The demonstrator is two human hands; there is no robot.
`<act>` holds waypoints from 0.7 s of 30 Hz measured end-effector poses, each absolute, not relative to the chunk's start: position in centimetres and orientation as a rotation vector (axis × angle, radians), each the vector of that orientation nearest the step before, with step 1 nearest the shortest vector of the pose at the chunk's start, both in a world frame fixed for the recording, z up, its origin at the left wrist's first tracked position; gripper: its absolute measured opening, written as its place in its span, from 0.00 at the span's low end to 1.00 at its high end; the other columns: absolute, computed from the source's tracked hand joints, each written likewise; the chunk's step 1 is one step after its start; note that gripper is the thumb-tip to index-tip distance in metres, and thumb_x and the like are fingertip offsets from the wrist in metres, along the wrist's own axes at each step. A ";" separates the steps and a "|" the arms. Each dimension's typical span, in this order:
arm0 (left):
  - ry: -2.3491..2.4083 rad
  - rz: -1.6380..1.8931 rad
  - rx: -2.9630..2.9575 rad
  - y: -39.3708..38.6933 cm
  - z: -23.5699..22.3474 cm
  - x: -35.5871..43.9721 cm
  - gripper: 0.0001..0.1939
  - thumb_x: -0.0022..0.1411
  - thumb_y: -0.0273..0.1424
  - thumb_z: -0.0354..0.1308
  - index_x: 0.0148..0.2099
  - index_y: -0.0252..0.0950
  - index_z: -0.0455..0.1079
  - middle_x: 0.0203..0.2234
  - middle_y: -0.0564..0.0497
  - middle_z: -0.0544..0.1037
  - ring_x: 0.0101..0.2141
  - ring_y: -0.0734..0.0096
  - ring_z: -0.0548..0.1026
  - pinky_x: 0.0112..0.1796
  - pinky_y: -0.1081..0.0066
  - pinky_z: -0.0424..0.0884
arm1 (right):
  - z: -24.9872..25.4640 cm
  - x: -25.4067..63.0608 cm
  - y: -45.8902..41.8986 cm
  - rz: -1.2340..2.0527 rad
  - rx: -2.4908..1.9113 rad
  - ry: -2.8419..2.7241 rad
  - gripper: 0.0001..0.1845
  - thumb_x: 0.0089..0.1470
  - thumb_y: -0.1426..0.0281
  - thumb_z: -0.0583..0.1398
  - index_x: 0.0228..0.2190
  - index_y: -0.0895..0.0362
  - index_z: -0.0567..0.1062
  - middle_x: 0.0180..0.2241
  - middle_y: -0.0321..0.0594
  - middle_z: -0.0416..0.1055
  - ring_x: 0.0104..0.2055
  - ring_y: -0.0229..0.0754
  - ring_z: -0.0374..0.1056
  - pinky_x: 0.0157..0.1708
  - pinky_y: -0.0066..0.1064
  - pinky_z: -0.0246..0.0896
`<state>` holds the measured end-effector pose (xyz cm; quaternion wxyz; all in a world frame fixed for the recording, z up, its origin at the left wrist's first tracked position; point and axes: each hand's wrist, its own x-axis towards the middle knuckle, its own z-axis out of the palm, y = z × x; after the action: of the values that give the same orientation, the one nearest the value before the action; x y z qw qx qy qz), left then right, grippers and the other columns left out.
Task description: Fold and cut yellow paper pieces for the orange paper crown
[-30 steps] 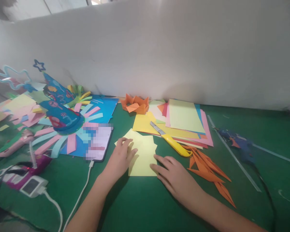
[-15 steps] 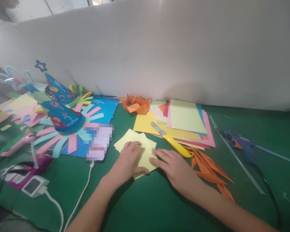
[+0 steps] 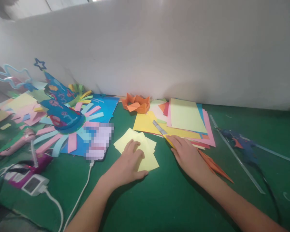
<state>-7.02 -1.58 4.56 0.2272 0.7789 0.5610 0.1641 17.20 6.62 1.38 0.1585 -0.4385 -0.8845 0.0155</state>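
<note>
The pale yellow papers [image 3: 148, 161] are laid on the green table [image 3: 159, 206], in front of the person, overlapping with their corners fanned; they are partly covered by the left hand [image 3: 129, 161], which is rested on them with fingers spread and nothing clutched. The handle of the knife [image 3: 162, 131], just right of the papers, is mostly hidden by the right hand [image 3: 186, 156]; whether it is grasped or merely touched cannot be told. The knife's blade is pointed toward the wall [image 3: 145, 54], over the near edge of the coloured sheets [image 3: 187, 116]; the folded orange strips [image 3: 216, 166] are partly blocked from sight by the right hand and forearm. An orange paper crown [image 3: 136, 104] is set behind the papers; to their left, a phone [image 3: 102, 138] is joined to a white cable [image 3: 83, 187], near a blue cone hat [image 3: 62, 114]; at far right, a blue glue gun [image 3: 245, 145] is seen beside a clear strip [image 3: 239, 158].
</note>
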 end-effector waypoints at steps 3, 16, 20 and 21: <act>1.513 0.434 2.146 -1.7 4.7 -7.3 0.09 0.57 0.36 0.58 0.39 0.38 0.66 0.60 0.43 0.57 0.63 0.49 0.47 0.55 0.48 0.59 | 2.0 17.2 6.5 0.101 -1.234 -2.500 0.26 0.55 0.77 0.47 0.55 0.56 0.62 0.47 0.48 0.68 0.47 0.50 0.64 0.46 0.45 0.61; 1.557 0.475 2.044 -0.9 4.4 -8.5 0.17 0.65 0.32 0.45 0.54 0.38 0.64 0.58 0.48 0.65 0.62 0.61 0.53 0.57 0.57 0.60 | 6.8 20.2 2.4 1.020 -0.960 -2.700 0.35 0.49 0.80 0.49 0.56 0.39 0.61 0.42 0.38 0.67 0.33 0.37 0.69 0.29 0.26 0.67; 1.597 0.502 2.045 -0.9 5.1 -8.3 0.16 0.65 0.31 0.45 0.52 0.38 0.67 0.55 0.48 0.69 0.59 0.63 0.59 0.56 0.59 0.61 | 6.9 19.6 2.1 0.933 -0.955 -2.796 0.35 0.46 0.83 0.49 0.52 0.40 0.67 0.41 0.37 0.65 0.33 0.36 0.68 0.31 0.25 0.66; 1.589 0.527 2.060 -0.9 5.3 -8.2 0.14 0.64 0.31 0.46 0.49 0.38 0.68 0.54 0.48 0.70 0.58 0.64 0.62 0.56 0.60 0.62 | 6.9 19.4 2.0 0.888 -0.950 -2.813 0.35 0.46 0.83 0.49 0.51 0.41 0.68 0.40 0.38 0.65 0.34 0.36 0.68 0.32 0.24 0.65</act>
<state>-8.17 -0.87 5.26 0.2414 0.7531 0.5809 0.1928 19.39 2.01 6.87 0.0216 -0.3064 -0.9075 0.2864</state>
